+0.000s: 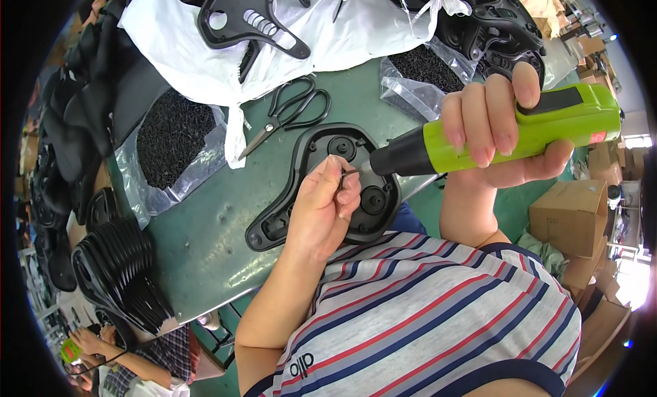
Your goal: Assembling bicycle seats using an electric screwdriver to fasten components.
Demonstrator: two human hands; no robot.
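My right hand (510,134) is wrapped round a lime-green electric screwdriver (582,120) with a black nose, held almost level and pointing left. Its tip meets my left hand (325,202), where thumb and fingers pinch a small dark screw (350,173). Both are over a black plastic shell (279,222), wide at one end and narrow at the other, lying open side up at the table's near edge. Round recessed bosses show inside it; part of the shell is hidden behind my left hand. Black-handled scissors (291,110) lie just beyond, blades partly apart.
Clear bags of small black screws (174,137) lie left and at the back on the green table (205,250). A white sack (328,41) bears black plastic frames (239,21). Stacked black parts (116,270) stand at left. Another person's hand (89,341) shows lower left; cartons (568,216) stand right.
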